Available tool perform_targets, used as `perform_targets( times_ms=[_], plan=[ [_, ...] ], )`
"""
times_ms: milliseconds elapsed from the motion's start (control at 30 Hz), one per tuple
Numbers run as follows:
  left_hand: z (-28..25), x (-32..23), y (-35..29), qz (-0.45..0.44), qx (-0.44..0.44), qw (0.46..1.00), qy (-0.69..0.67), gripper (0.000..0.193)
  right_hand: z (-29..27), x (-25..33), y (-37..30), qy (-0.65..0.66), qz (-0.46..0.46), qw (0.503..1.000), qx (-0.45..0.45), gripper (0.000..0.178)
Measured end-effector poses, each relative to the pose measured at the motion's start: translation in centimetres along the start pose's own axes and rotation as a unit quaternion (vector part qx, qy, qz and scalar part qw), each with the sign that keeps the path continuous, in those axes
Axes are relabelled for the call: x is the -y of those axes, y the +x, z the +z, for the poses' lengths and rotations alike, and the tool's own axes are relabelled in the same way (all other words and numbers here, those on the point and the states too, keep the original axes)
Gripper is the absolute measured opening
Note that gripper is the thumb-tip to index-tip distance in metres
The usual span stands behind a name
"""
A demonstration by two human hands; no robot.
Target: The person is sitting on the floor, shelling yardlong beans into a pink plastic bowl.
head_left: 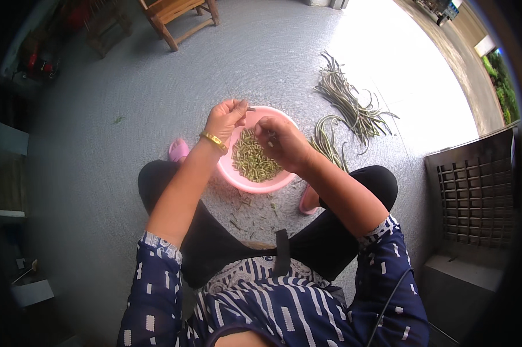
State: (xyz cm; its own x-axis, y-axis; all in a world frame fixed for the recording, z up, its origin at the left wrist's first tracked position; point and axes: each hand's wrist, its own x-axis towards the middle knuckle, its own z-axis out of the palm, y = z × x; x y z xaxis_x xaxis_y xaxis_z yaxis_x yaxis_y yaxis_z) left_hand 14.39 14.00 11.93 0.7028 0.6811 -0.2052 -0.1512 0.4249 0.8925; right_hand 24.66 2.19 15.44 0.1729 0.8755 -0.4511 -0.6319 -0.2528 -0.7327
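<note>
A pink basin stands on the floor between my feet, with many short cut pieces of long bean in its bottom. Over its far left rim, my left hand is closed in a pinch. A short dark bit of long bean sticks out from the fingertips. My right hand hovers above the basin's right side with curled fingers, and small greenish bean pieces show between them. A gold-coloured bracelet is on my left wrist.
Whole long beans lie in a pile right of the basin, and a smaller bunch lies nearer. Bean scraps litter the floor below the basin. A wooden chair stands at the far left, a dark latticed object at the right.
</note>
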Motion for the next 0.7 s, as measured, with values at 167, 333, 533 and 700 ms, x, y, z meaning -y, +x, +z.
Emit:
perform_targets(
  times_ms=[167, 333, 533, 700],
  plan=[
    [0.9, 0.0, -1.0, -0.037, 0.091, 0.994, 0.044, 0.016, -2.4, 0.6, 1.0, 0.078, 0.071, 0.994, 0.029, 0.011],
    [1.2, 0.2, -0.8, -0.012, 0.077, 0.993, 0.085, 0.016, -2.1, 0.5, 1.0, 0.012, 0.067, 0.996, 0.056, 0.015],
    [1.9, 0.0, -1.0, 0.150, -0.026, 0.927, 0.343, 0.021, -1.8, -0.1, 1.6, 0.019, 0.000, 0.994, 0.108, 0.014],
    [2.7, 0.4, -0.8, 0.462, -0.083, 0.686, 0.556, 0.020, -1.1, -0.8, 1.3, 0.090, 0.021, 0.995, 0.030, 0.013]
  ],
)
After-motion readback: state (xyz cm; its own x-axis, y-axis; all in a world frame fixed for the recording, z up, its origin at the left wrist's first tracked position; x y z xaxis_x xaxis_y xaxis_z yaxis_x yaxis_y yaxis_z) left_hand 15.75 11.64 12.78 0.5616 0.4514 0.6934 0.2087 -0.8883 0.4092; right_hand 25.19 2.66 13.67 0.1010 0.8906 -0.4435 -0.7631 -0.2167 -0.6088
